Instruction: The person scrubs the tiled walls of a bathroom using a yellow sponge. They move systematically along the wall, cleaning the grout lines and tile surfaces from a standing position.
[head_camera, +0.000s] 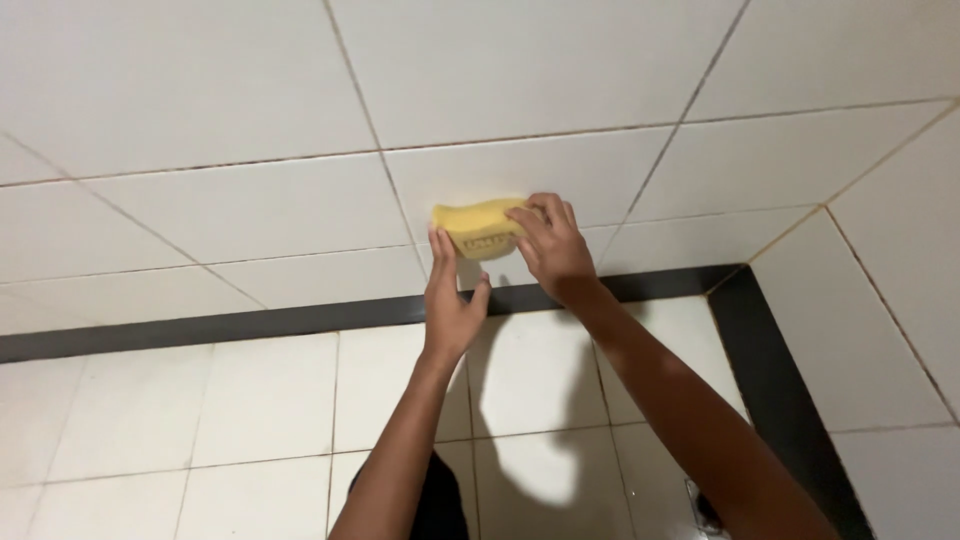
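Closest to us are our two bare forearms, reaching up and away from the lens over the white floor tiles (150, 440), with a dark scrap of clothing between them at the bottom edge. Follow them up and here we are at the wall. Our right hand (552, 247) has its fingers spread over the yellow sponge (478, 228), clasping it and pressing it flat against the white wall tile (520, 170), just above the black border strip (250, 325) where wall meets floor. Our left hand (450, 305) is unclenched, holding nothing we can see, palm toward the wall, its fingertips just under the sponge's lower left corner and its thumb cocked out to the side.

The sponge sits right beside a vertical grout line (400, 205), and the grout here looks brownish, so that seam seems to be what wants the attention. To do this well, we would judge: keep the sponge flat so the whole face bears on the tile, press through the fingertips rather than the heel, and work along the joint instead of across it. The left hand is best kept as a brace on the wall. Over to the right the corner (790, 230) closes in, so short strokes suit this spot.
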